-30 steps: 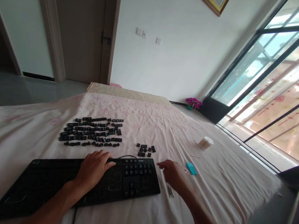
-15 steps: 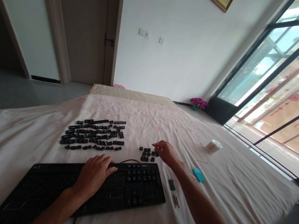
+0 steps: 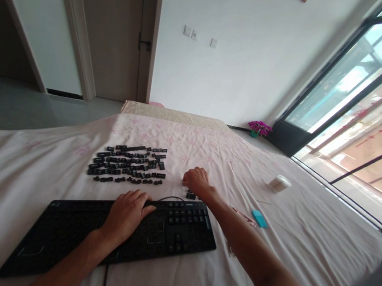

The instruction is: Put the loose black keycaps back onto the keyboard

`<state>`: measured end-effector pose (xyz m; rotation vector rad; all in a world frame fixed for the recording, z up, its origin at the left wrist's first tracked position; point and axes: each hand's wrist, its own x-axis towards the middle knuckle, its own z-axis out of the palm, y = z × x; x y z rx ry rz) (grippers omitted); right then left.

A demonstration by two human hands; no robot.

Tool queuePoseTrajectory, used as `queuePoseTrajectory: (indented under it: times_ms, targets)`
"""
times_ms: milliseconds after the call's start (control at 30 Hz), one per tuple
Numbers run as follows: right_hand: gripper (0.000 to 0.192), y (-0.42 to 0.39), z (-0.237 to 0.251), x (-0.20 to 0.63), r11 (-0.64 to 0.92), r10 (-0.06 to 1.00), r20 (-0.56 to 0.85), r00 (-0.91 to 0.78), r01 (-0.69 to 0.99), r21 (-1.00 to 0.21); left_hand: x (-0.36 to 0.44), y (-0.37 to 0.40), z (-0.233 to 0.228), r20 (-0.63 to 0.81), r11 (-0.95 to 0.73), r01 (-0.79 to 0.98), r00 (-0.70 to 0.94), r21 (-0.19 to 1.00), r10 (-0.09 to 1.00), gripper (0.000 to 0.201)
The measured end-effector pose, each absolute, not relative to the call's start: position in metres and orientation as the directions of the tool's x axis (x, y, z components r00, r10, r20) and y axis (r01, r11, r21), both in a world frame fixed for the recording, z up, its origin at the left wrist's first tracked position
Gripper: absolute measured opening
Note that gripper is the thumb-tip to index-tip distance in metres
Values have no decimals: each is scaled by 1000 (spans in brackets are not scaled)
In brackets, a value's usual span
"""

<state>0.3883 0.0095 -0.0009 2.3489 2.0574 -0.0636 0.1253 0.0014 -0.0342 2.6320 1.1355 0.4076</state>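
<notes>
A black keyboard point(image 3: 189, 235) lies at a slant on the bedspread, many of its keys off in the left and middle parts. My left hand point(image 3: 127, 214) rests over its far edge, fingers curled across the rim and thumb on top, holding it. Beyond the keyboard's right end, my right hand point(image 3: 196, 181) is bent down with curled fingers over a small group of loose keycaps point(image 3: 190, 196). It hides most of that group, and whatever is between its fingertips does not show. Rows of black keycaps point(image 3: 129, 162) are laid out behind the keyboard on the left.
Right of my right forearm lie a turquoise flat piece point(image 3: 259, 218) and pinkish scissors-like handles point(image 3: 246, 216). A tub of cotton swabs point(image 3: 279, 184) and a loose swab point(image 3: 264, 201) are farther right. The cable point(image 3: 105, 281) runs toward me. The bedspread point(image 3: 167, 279) has folds.
My right hand has moved left and curled down over the small keycap group. My left hand stays on the keyboard. The whole view has shifted a little.
</notes>
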Motion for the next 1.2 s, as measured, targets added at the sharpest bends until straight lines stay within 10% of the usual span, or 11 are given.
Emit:
queuePoseTrajectory:
  times_ms: [767,1200]
  targets:
    - [34,12,-8,396,34,999,11,-32,951,-306,124,1,-30,127,-654,675,656,341,744,26]
    - [26,-54,-15,477,-223,956,91,278,893,-391,154,17,2,41,-673,653,706,348,707,23]
